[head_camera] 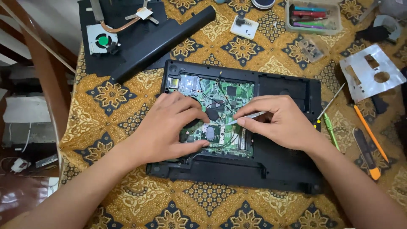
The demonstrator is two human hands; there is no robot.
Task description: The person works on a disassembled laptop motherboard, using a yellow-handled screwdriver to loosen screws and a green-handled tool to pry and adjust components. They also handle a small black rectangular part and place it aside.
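While left hand (169, 127) rests flat on green motherboard (220, 106), right hand (280, 121) pinches white tool (248, 117).

surface (127, 203): covered by a gold and navy patterned cloth
centre: opened laptop base (280, 165)
far left: black panel (140, 46)
right: screwdrivers (330, 129), metal plate (373, 74)
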